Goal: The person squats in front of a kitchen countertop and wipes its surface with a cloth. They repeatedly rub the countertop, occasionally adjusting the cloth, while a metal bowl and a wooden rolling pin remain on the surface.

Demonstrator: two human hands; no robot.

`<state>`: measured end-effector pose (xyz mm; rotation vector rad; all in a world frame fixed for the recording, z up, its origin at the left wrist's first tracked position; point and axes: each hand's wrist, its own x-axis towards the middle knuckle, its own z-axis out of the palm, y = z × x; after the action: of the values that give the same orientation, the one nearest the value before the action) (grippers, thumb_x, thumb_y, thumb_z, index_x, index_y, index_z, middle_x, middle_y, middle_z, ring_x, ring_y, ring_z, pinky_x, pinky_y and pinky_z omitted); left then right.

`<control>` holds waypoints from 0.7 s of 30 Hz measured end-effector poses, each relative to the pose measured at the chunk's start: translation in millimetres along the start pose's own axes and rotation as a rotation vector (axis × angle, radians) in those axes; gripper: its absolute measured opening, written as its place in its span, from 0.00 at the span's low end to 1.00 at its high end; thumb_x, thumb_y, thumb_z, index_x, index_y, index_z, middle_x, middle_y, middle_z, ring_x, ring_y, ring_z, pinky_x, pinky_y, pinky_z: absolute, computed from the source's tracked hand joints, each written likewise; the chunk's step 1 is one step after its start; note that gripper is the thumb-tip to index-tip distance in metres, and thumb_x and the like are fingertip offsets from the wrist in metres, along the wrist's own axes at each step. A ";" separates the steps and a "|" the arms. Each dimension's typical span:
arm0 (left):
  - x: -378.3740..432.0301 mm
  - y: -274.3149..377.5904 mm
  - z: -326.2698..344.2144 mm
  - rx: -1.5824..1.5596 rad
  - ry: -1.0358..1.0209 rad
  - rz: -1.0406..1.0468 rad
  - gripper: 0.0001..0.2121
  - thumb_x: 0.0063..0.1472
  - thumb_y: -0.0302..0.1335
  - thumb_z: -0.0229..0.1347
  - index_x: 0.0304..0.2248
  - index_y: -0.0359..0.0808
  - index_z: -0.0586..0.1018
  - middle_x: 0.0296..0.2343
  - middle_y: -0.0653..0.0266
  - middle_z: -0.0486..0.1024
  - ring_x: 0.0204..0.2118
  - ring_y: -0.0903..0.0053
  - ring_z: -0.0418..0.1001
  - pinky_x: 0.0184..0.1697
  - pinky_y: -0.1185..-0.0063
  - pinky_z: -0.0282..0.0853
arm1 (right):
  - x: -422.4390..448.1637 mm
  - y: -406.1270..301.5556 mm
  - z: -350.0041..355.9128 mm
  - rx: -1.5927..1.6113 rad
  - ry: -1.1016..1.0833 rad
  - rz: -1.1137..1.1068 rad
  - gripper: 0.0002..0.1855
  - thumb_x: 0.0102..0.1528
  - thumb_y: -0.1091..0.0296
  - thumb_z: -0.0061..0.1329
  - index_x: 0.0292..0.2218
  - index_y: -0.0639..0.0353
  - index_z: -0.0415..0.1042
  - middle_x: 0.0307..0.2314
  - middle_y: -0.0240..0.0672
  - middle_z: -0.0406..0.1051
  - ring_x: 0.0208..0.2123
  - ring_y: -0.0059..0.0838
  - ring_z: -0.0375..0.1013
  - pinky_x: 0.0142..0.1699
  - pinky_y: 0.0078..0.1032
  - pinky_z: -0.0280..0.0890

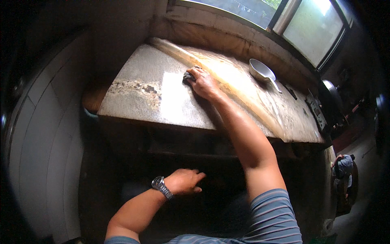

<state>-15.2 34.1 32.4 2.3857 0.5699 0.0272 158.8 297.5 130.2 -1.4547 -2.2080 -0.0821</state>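
My right hand (203, 83) reaches far out over the countertop (137, 65) and presses a dark, crumpled cloth or scouring pad (188, 77) against it. The spot is beside a folded-back, yellowish plastic sheet (243, 97) that covers the counter's right part. A stained, flaking band (137, 88) crosses the grey surface to the left of the hand. My left hand (186, 181) hangs in front of the counter, below its front edge, with fingers apart and holding nothing. A metal wristwatch is on that wrist.
On the sheet near the wall rests a metal ladle or small pan (262, 70) with a pale handle. A dark thin object (291, 92) and a stove (317, 109) are further right. A sliding window (310, 27) is above. Another person (344, 166) is at far right.
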 end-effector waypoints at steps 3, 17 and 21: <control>1.0 -2.7 7.8 0.001 0.009 -0.039 0.27 0.61 0.42 0.60 0.54 0.35 0.71 0.40 0.46 0.77 0.42 0.49 0.77 0.45 0.59 0.74 | -39.6 -13.6 -25.9 0.043 -0.046 0.001 0.20 0.61 0.62 0.54 0.53 0.54 0.73 0.54 0.41 0.71 0.59 0.43 0.67 0.64 0.36 0.61; -32.5 8.0 27.2 0.076 0.057 0.044 0.27 0.57 0.41 0.63 0.52 0.36 0.73 0.38 0.52 0.77 0.40 0.54 0.78 0.42 0.61 0.74 | -163.7 -19.3 -102.4 0.036 -0.117 0.012 0.21 0.59 0.64 0.56 0.53 0.50 0.73 0.57 0.44 0.69 0.62 0.47 0.64 0.64 0.38 0.61; -19.6 4.4 20.1 0.071 0.027 0.026 0.28 0.60 0.43 0.61 0.54 0.37 0.72 0.38 0.50 0.77 0.41 0.53 0.77 0.43 0.61 0.74 | -115.1 7.4 -85.5 -0.049 -0.049 -0.064 0.21 0.60 0.68 0.53 0.54 0.58 0.72 0.55 0.48 0.69 0.59 0.46 0.67 0.63 0.36 0.61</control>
<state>-27.8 10.7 22.2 2.4651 0.5609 0.0514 232.3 176.6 154.2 -1.4264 -2.3073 -0.1241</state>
